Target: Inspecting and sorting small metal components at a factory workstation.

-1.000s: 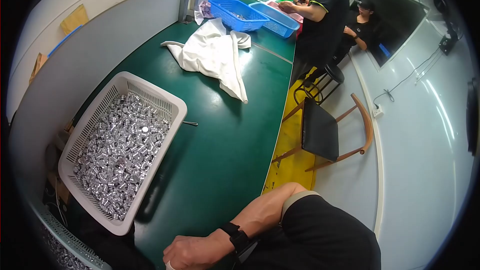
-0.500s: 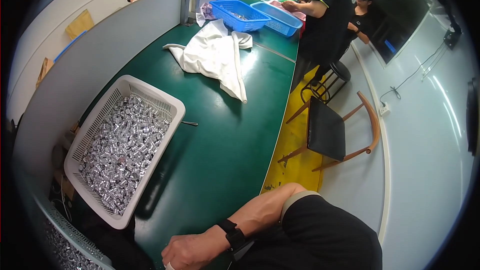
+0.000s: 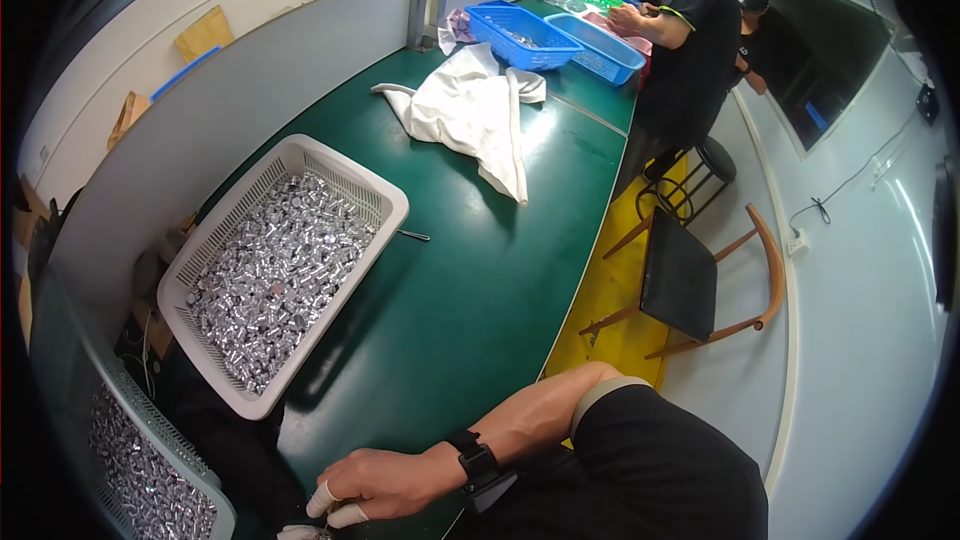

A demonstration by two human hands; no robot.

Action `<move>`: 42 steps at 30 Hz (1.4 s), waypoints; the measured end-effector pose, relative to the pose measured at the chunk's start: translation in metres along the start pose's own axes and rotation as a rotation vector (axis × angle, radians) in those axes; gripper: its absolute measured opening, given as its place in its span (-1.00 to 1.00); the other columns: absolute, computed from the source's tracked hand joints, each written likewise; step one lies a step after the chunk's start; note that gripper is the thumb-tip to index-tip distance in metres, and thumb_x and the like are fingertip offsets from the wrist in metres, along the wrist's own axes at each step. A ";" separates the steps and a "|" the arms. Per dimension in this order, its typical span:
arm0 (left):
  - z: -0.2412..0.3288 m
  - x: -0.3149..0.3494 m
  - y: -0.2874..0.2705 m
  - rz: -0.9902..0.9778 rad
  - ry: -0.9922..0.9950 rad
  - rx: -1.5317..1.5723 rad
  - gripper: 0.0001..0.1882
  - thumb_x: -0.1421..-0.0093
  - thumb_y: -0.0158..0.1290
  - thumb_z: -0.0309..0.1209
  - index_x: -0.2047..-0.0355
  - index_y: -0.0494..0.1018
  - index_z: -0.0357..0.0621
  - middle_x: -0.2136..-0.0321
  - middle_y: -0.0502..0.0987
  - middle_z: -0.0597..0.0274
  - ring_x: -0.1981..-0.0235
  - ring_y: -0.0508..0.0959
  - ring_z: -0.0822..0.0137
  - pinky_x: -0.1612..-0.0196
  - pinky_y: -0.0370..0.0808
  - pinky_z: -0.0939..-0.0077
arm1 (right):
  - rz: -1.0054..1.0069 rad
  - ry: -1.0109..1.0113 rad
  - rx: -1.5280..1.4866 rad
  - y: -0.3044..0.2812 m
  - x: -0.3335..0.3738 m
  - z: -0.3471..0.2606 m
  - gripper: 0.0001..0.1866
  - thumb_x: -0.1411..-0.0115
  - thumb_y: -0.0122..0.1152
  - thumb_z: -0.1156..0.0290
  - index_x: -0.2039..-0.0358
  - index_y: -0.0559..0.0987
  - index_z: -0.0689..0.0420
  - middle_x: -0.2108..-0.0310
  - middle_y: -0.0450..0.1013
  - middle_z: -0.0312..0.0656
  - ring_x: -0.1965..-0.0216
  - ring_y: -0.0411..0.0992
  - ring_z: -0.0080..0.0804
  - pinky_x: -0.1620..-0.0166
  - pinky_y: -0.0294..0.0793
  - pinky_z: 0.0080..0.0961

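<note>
The right hand lies at seven o'clock, over the near edge of the dark green, smooth-topped counter, palm down and bent inward. Its thumb and forefinger wear pale, snug finger covers and stand close together, a narrow gap apart. Just below them, at the lower edge, shows a small bright silvery bit, next to a pale-covered tip that looks like the left hand. The frame cuts this spot off, so I cannot tell whether either hand's fingers are closed on anything.

At nine o'clock a white rectangular plastic basket with slotted walls sits on the counter, holding a heap of short, shiny silver cylindrical pieces. At eight o'clock a pale grey-green plastic basket holds similar silvery pieces. A crumpled white cloth lies at twelve o'clock.

The step in hand seems to be close fingertip handling of one small piece; the next move would call for a light, precise pinch and both hands kept close together.
</note>
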State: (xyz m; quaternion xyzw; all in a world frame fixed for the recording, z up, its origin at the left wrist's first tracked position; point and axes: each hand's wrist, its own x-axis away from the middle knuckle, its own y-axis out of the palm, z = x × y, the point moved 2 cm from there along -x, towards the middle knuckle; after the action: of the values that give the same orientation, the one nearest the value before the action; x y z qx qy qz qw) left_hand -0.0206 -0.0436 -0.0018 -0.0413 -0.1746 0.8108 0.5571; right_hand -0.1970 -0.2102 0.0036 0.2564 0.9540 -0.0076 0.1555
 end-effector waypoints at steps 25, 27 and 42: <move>-0.003 0.003 0.004 -0.039 -0.010 0.105 -0.89 -0.29 0.03 -0.61 0.18 0.48 -0.26 0.31 0.57 0.17 0.33 0.52 0.38 0.19 0.46 0.48 | -0.147 -0.202 -0.036 -0.009 0.001 -0.010 -0.84 -0.20 0.31 0.42 0.24 0.66 0.21 0.41 0.58 -0.10 0.38 0.54 -0.22 0.29 0.50 -0.39; -0.004 0.004 0.005 -0.076 -0.042 0.156 -0.89 -0.30 0.03 -0.61 0.18 0.48 -0.27 0.32 0.57 0.17 0.33 0.52 0.38 0.19 0.46 0.48 | -0.208 -0.219 -0.010 -0.009 0.003 -0.009 -0.83 -0.20 0.31 0.42 0.23 0.67 0.21 0.42 0.58 -0.11 0.38 0.54 -0.23 0.29 0.50 -0.39; -0.003 0.002 0.011 -0.090 0.045 0.144 -0.90 -0.30 0.07 -0.57 0.18 0.48 -0.28 0.32 0.58 0.20 0.34 0.51 0.43 0.22 0.44 0.53 | -0.181 -0.255 -0.018 -0.007 0.003 -0.011 -0.89 -0.15 0.36 0.48 0.31 0.68 0.18 0.41 0.55 -0.15 0.39 0.54 -0.21 0.33 0.49 -0.41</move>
State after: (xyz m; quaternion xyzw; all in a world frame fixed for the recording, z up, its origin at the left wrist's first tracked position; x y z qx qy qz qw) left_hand -0.0302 -0.0449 -0.0079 -0.0114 -0.1052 0.7944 0.5981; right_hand -0.2062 -0.2132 0.0123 0.1649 0.9457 -0.0457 0.2764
